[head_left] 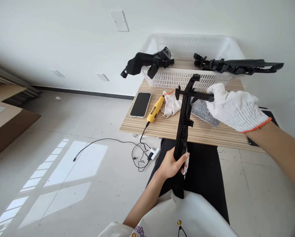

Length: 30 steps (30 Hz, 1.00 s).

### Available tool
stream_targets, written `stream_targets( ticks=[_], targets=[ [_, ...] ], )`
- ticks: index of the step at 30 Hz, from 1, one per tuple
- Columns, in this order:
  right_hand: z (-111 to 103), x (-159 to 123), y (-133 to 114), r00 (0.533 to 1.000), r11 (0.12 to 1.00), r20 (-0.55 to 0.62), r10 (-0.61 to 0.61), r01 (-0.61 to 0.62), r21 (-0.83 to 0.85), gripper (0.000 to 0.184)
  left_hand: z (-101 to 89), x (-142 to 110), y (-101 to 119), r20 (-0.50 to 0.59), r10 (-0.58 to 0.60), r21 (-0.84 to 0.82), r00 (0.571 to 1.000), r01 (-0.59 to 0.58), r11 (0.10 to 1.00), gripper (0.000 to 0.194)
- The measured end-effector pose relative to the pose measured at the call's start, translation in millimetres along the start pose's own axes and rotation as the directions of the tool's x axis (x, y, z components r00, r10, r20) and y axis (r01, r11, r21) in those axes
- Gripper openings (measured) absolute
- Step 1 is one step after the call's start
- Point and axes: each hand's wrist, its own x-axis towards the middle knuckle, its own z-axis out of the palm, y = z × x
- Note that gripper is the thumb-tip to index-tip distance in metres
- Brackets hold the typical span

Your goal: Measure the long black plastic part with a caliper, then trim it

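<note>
My bare left hand [171, 164] is wrapped round the lower part of a long black plastic molding [183, 128], which stands nearly upright with its foot near my lap. Small clips and brackets stick out along its side. In a white knitted glove, my right hand [232, 105] is closed on the right end of a black caliper-shaped tool [200, 95]. Its jaw-like prongs lie across the upper molding, though I cannot tell how closely they touch it. Behind the tool, a grey speckled slab [205, 113] lies on the table, partly hidden by the glove.
A white plastic basket [162, 79] stands at the table's back, with black molded parts [142, 62] over its rim. On the wooden table [211, 138] are a phone [140, 104], a yellow corded tool [155, 109], another glove [172, 103] and a dark tablet-like object [267, 115]. Cables [113, 139] trail across the floor.
</note>
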Motion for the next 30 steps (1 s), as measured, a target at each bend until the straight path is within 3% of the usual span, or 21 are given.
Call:
stream_targets(
  ticks=[4,9,16,20,25,30],
  targets=[
    [-5,2,3,0.993,0.998,0.118,-0.030,0.036,-0.045,0.053,0.9,0,1,-0.003,0.003,-0.022,1.000,-0.003,1.000,0.048],
    [-13,2,5,0.968,1.000,0.251,-0.003,-0.002,0.021,0.058,0.4,-1,1,0.005,-0.002,0.029,1.000,0.002,1.000,0.046],
    [-13,3,9,0.959,0.998,0.282,0.017,-0.032,0.049,0.057,-1.8,-1,1,0.008,0.002,0.100,1.000,-0.003,0.995,0.045],
    [-9,2,10,0.965,0.998,0.260,0.028,-0.044,0.055,0.059,-2.7,-1,1,0.027,-0.002,0.060,1.000,0.000,0.998,0.044],
    [-5,2,7,0.974,0.992,0.221,0.047,-0.071,0.104,0.075,-3.0,-2,0,0.019,-0.011,0.022,1.000,0.011,1.000,0.042],
    [-5,4,6,0.973,0.990,0.226,0.055,-0.081,0.111,0.070,-2.9,-1,0,0.034,-0.008,-0.015,0.999,0.008,1.000,0.043]
  ],
)
